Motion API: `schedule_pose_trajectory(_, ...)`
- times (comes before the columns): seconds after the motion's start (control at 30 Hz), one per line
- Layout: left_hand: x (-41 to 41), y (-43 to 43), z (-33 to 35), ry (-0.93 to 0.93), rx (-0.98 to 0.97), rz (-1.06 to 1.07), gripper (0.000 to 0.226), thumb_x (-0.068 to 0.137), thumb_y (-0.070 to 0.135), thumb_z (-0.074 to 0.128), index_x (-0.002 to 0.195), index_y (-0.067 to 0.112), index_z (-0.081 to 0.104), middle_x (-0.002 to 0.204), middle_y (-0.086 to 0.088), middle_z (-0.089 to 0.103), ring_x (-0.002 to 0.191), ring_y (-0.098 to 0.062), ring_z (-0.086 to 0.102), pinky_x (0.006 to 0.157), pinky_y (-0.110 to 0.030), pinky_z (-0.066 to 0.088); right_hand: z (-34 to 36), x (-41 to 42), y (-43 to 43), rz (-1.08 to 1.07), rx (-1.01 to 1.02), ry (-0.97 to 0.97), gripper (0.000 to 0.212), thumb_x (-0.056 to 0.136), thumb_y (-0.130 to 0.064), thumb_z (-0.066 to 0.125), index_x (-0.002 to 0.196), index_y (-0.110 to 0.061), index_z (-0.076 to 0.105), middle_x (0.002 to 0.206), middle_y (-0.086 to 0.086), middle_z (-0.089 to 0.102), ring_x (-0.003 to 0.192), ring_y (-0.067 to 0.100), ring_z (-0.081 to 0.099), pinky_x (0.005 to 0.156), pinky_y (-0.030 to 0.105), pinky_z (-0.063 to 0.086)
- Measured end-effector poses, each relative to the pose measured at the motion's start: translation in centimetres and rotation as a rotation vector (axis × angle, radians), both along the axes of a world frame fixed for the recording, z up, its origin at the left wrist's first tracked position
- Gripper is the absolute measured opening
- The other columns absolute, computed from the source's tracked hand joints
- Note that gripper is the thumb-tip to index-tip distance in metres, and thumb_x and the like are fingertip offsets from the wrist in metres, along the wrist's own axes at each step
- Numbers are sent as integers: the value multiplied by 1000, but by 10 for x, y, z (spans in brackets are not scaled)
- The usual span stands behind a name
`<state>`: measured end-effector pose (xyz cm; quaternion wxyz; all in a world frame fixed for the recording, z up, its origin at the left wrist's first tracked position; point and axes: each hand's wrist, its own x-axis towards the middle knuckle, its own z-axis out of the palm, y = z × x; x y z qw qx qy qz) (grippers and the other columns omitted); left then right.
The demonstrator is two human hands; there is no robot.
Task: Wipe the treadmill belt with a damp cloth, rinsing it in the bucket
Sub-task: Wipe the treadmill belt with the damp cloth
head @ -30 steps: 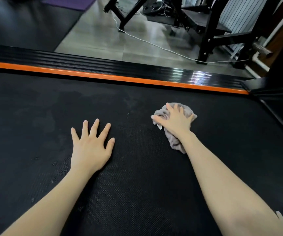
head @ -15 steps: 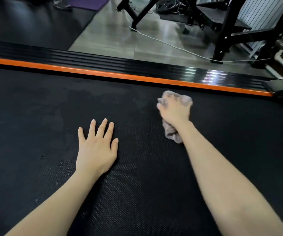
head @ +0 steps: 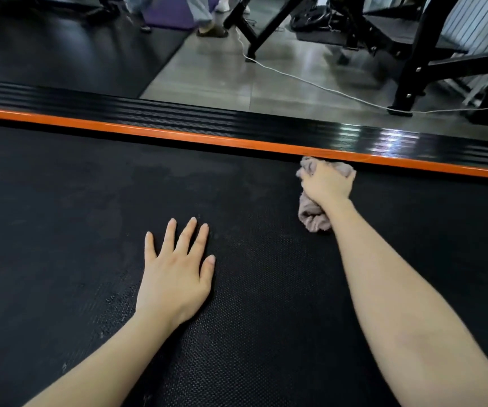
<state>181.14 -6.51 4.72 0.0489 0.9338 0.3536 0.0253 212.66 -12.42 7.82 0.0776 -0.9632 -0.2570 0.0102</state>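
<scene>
The black textured treadmill belt (head: 75,230) fills most of the head view. My right hand (head: 326,183) grips a bunched grey-brown cloth (head: 313,220) and presses it on the belt, right up against the orange strip at the belt's far edge. Part of the cloth sticks out beyond my fingers and part trails under my wrist. My left hand (head: 175,274) lies flat on the belt with fingers spread, nearer to me and left of the cloth. Faint damp streaks show on the belt left of the cloth. No bucket is in view.
An orange strip (head: 178,135) and a black ribbed side rail (head: 148,113) border the belt's far side. Beyond lie a grey tiled floor, a white cable (head: 310,80), black gym equipment frames (head: 413,69) at the right, and a person's feet (head: 210,27) near a purple mat.
My right hand has pushed the cloth away from me across the belt, up to the orange strip. My left hand has stayed flat on the belt.
</scene>
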Motion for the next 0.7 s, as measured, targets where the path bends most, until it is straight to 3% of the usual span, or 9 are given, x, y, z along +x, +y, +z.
schedule_pose_trajectory(0.1, 0, 1, -1, -5, 3, -7, 76, 81, 56, -12, 152, 30, 3, 160, 8, 0, 147, -22, -9, 116, -49, -7, -3, -42, 53, 213, -5, -17, 35, 92, -38, 40, 116, -22, 59, 124, 6, 56, 120, 34, 46, 104, 53, 29)
schedule_pose_trajectory(0.17, 1, 2, -1, -17, -1, -10, 78, 80, 56, -12, 152, 31, 6, 160, 8, 2, 147, -21, -7, 116, -49, -6, -6, -72, 80, 389, -20, -78, 29, 91, -37, 40, 110, -25, 58, 118, 1, 58, 116, 29, 47, 99, 52, 32)
schedule_pose_trajectory(0.27, -1, 2, 2, -11, -11, -19, 79, 79, 57, -12, 152, 31, 7, 160, 8, 2, 147, -21, -7, 116, -49, -5, -2, -65, 66, 431, 15, -25, 17, 92, -37, 40, 98, -33, 55, 106, -8, 54, 116, 24, 48, 100, 47, 28)
schedule_pose_trajectory(0.33, -1, 2, 1, -10, -12, -13, 72, 85, 57, -7, 152, 31, 5, 160, 9, 1, 147, -20, -8, 116, -49, -6, 1, -35, 26, 315, 73, 52, 28, 93, -39, 40, 113, -33, 59, 109, -3, 52, 126, 30, 43, 106, 51, 18)
schedule_pose_trajectory(0.4, -1, 2, -1, -18, -16, -6, 61, 95, 53, 6, 152, 30, 6, 160, 8, 2, 147, -21, -8, 117, -50, -5, 3, 2, -29, 125, 107, 95, 39, 93, -45, 40, 125, -30, 57, 128, 5, 54, 131, 32, 39, 110, 56, 11)
schedule_pose_trajectory(0.53, 0, 2, -3, -30, -9, -12, 59, 97, 49, 16, 152, 29, 10, 160, 6, 5, 147, -22, -5, 116, -51, -2, 4, 47, -152, -142, 95, 134, 45, 88, -54, 32, 111, -24, 57, 124, 1, 54, 124, 32, 44, 109, 64, 11)
schedule_pose_trajectory(0.6, 1, 4, -3, -23, -4, -13, 59, 96, 48, 15, 152, 28, 10, 160, 5, 6, 147, -24, -3, 116, -53, -1, 4, 32, -195, -248, 71, 115, 49, 92, -50, 33, 119, -15, 55, 129, 10, 54, 124, 34, 44, 110, 62, 15)
schedule_pose_trajectory(0.7, 2, 4, -3, -12, -11, -12, 60, 96, 48, 14, 152, 27, 11, 160, 4, 7, 147, -25, -1, 115, -54, 1, 2, -36, -226, -164, 67, 95, 50, 98, -41, 38, 138, -11, 43, 141, 18, 43, 132, 37, 36, 112, 55, 19)
